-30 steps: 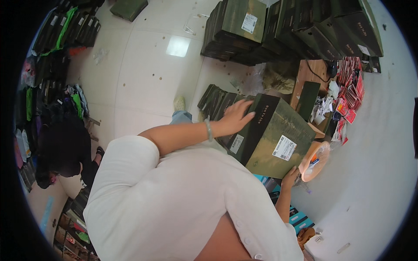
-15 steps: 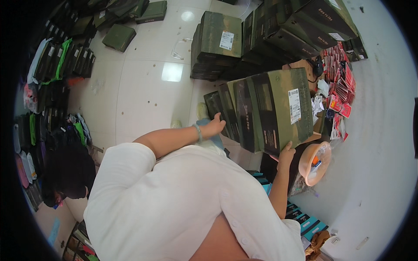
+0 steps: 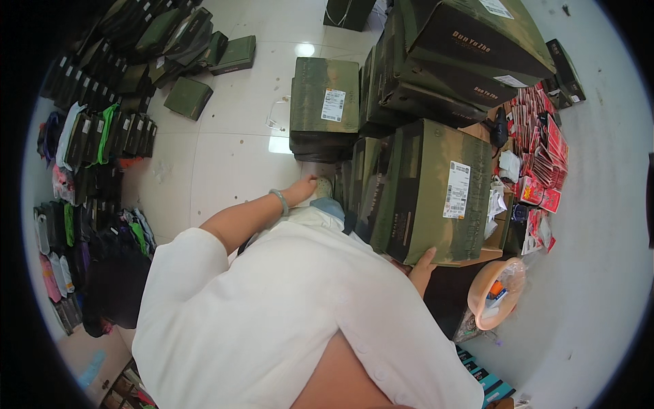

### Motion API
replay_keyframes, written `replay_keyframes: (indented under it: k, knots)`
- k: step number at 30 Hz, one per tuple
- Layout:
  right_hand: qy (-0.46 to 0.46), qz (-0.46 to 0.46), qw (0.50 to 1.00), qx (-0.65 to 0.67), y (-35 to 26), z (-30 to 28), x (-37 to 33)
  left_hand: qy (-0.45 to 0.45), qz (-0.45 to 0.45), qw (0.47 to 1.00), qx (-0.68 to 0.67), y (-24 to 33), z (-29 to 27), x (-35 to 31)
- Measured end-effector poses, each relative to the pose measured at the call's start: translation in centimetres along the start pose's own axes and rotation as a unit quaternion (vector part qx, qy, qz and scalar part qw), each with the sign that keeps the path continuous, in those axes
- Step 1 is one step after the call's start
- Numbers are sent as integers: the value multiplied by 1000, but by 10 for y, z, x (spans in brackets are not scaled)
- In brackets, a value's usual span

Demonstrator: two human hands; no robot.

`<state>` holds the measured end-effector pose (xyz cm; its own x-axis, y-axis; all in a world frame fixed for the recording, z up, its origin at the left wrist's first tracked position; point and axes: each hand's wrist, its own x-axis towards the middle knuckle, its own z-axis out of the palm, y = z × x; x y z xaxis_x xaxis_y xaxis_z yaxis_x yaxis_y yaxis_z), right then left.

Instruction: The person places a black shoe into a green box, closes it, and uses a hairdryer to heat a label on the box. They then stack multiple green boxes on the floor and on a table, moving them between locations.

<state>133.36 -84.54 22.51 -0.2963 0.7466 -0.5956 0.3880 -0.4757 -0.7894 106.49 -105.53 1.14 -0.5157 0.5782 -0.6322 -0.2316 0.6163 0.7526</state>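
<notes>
A stack of green camouflage-print cardboard boxes (image 3: 429, 174) stands at my right, with a white label on the top one. My right hand (image 3: 424, 270) grips its near lower edge, thumb against the side; the other fingers are hidden under it. To the left of the stack, my left hand (image 3: 300, 192) hangs free above my shoe (image 3: 323, 185), its fingers loosely curled with nothing visible in them. A pale bracelet (image 3: 279, 202) circles the left wrist.
Taller box stacks (image 3: 477, 54) rise behind, beside another labelled stack (image 3: 325, 95). Red packets (image 3: 541, 136) and a peach basin (image 3: 480, 296) lie along the right wall. Shelved boxes (image 3: 85, 88) line the left, where a person with dark hair (image 3: 119, 286) is close by.
My left hand has let go of the boxes and moved left. The boxes now sit slightly lower in view, with my right hand still on the near edge.
</notes>
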Motion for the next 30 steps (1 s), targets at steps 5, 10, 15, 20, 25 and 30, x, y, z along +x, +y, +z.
replay_keyframes:
  k: [5,10,15,20,25,30]
  knots:
    - [61,-20,998,-4,0,10,6,51,-64,990,-119,-42,-21,12]
    - [36,-3,999,15,10,-8,12,29,-131,988,-81,-130,-20,0]
    - [-2,-15,1000,8,13,-18,18,84,-138,987,25,-201,-38,-37]
    - [1,-27,1000,-7,10,-8,13,151,-161,975,9,-264,-51,-81]
    - [-20,-27,999,3,11,-14,23,115,-174,971,117,-321,-55,-112]
    - [-4,-51,999,-10,3,-4,36,230,-194,954,-6,-309,-50,-118]
